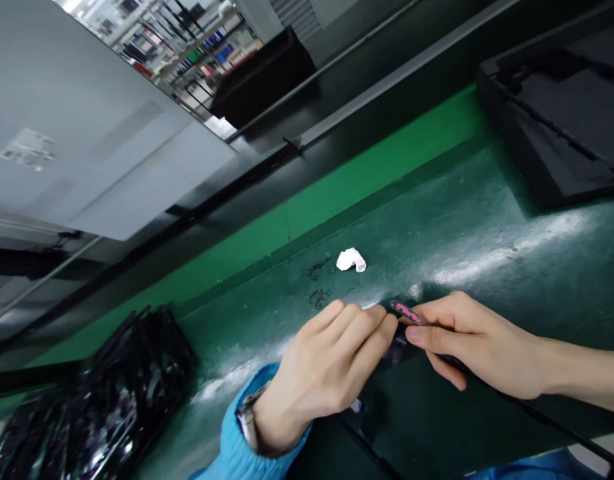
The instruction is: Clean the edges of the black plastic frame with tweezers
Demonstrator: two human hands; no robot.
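My left hand [337, 353], at a blue sleeve with a wristwatch [247, 420], is closed, its fingers curled down over a thin black frame [551, 417]. Long narrow strips of that frame run toward the lower right; the part under my left fingers is hidden. My right hand [467, 340] is closed too, with thumb and forefinger pinching a slim dark tool with a pink-patterned rounded end [405, 311]. Its other end is covered by my hand, so its kind is unclear. The tool's pink end is beside my left fingertips, and one frame strip passes beneath my right hand.
A crumpled white scrap [351, 260] lies on the green worktable [427, 213], near dark thread-like bits [319, 298]. Glossy black strips [131, 387] are piled at left. A black tray [561, 133] stands at upper right. Beyond the table runs a dark rail, with a grey panel [111, 120] above.
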